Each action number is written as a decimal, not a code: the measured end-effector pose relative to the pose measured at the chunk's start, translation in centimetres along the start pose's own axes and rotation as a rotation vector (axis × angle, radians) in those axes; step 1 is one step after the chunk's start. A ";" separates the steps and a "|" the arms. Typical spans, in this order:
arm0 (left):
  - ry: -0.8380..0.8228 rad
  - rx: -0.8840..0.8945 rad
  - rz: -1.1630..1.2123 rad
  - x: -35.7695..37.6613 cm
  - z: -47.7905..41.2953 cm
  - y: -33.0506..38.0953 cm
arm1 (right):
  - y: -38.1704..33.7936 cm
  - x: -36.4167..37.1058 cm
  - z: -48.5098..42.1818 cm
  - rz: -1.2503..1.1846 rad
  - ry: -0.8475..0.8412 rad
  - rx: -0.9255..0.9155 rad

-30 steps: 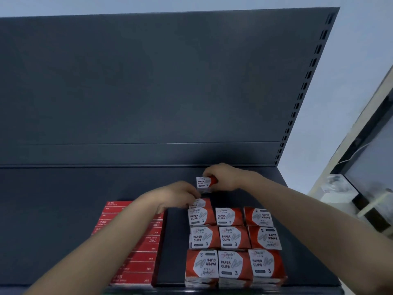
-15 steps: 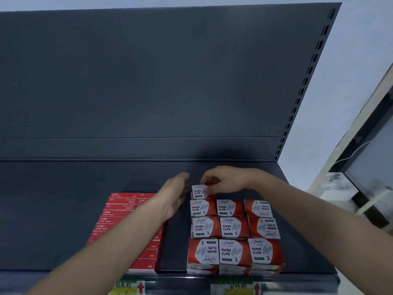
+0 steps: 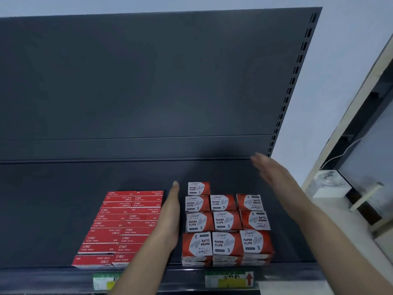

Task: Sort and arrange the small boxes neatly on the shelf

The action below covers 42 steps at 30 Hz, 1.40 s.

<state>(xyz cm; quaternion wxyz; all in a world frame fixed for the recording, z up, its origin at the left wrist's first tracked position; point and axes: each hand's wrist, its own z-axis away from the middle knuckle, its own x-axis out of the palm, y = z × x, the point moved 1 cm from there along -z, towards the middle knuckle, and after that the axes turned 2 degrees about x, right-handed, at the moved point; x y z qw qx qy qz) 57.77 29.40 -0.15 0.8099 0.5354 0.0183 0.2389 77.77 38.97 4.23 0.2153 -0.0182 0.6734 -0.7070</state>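
Red-and-white paper clip boxes (image 3: 227, 221) stand in a block of three columns on the dark shelf (image 3: 63, 209). One more paper clip box (image 3: 198, 188) sits alone at the back of the left column. My left hand (image 3: 170, 218) lies flat and edge-on along the left side of the block, holding nothing. My right hand (image 3: 270, 169) is blurred, raised above and to the right of the block, fingers straight and empty. Flat red staple boxes (image 3: 121, 226) lie in two columns to the left of my left hand.
The shelf's dark back panel (image 3: 148, 81) rises behind the boxes. Price labels (image 3: 229, 278) run along the shelf's front edge. A slotted upright (image 3: 291, 86) ends the shelf at the right, with a white wall and a cabinet beyond.
My right hand let go of the paper clip box at the back of the left column and swung up to the right. My left hand flattened against the block's left side.
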 end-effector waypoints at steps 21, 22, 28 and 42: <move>-0.132 0.014 0.082 1.1 1.3 -1.3 | 6.0 3.3 5.3 -0.471 -0.030 0.392; -0.138 0.013 0.080 1.1 1.5 -1.3 | 5.9 3.2 5.4 -0.475 -0.020 0.391; -0.129 0.033 0.020 0.9 0.7 -1.9 | 6.5 3.7 5.4 -0.457 -0.020 0.382; -0.026 0.131 0.044 1.5 3.5 0.2 | 4.5 2.9 6.2 -0.320 0.039 0.279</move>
